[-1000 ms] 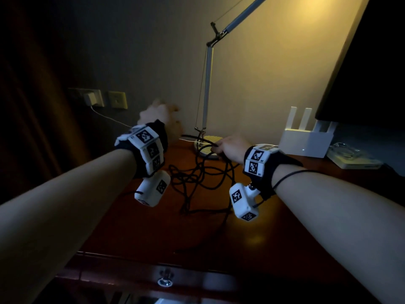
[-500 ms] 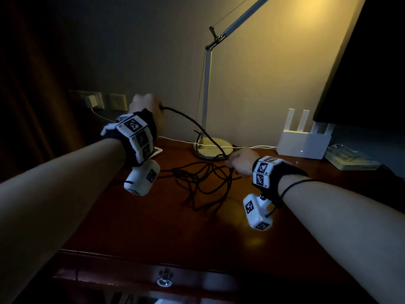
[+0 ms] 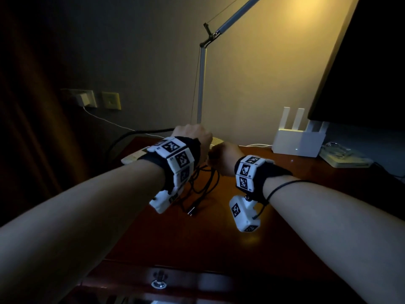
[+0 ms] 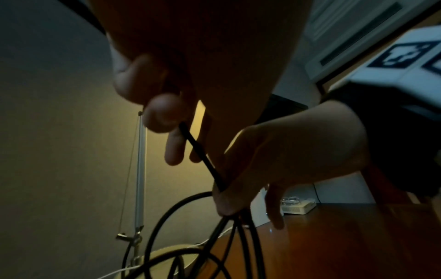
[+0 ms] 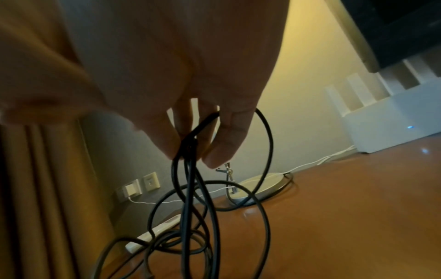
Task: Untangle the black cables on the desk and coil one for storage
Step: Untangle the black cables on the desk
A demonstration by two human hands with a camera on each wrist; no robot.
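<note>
Thin black cables (image 3: 205, 183) hang in loose loops between my two hands over the dark wooden desk (image 3: 219, 233). My left hand (image 3: 192, 136) pinches one strand of cable (image 4: 203, 156) between its fingertips; from it a length arcs off to the left (image 3: 131, 134). Just right of it and slightly lower, my right hand (image 3: 224, 159) grips several gathered strands (image 5: 188, 151), and the loops (image 5: 210, 217) trail down to the desk. A plug end (image 3: 191, 211) lies on the wood below the left wrist.
A desk lamp pole (image 3: 201, 84) rises from a round base (image 5: 264, 185) just behind the hands. A white router (image 3: 298, 143) and a dark screen (image 3: 361, 73) stand at the right. A white power strip (image 3: 133, 156) lies at the desk's left edge, below wall sockets (image 3: 87, 99).
My left hand has swung from high at the left back to the right hand, bringing cable with it. The right hand has risen, and the loops have lifted partly off the desk.
</note>
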